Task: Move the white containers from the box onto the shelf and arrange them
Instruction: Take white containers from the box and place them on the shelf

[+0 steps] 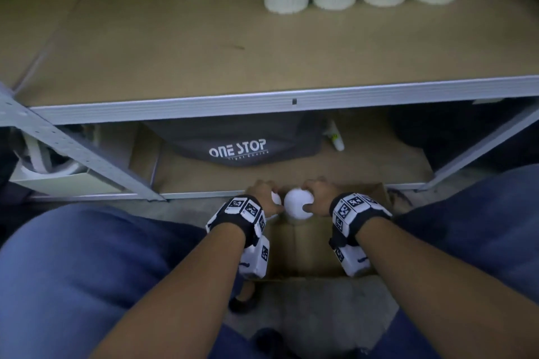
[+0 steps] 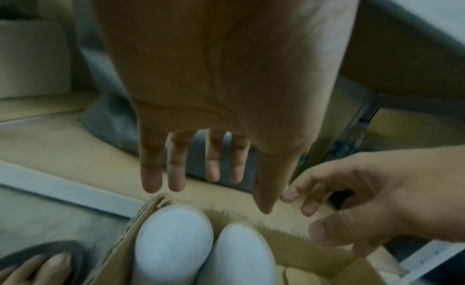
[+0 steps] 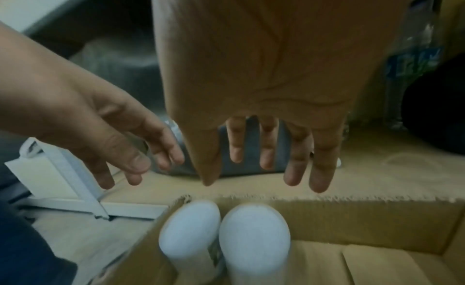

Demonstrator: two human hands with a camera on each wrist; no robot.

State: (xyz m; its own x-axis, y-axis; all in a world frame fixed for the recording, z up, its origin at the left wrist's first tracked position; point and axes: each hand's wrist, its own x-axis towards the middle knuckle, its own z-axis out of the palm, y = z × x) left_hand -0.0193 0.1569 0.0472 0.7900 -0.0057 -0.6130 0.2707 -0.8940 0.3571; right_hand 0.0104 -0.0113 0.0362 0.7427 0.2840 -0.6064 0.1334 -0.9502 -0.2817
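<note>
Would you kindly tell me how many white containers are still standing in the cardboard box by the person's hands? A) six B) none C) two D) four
C: the right wrist view shows two white containers standing side by side in one corner of the cardboard box, whose remaining visible floor is bare, with the left hand and right hand spread open above them.
</note>
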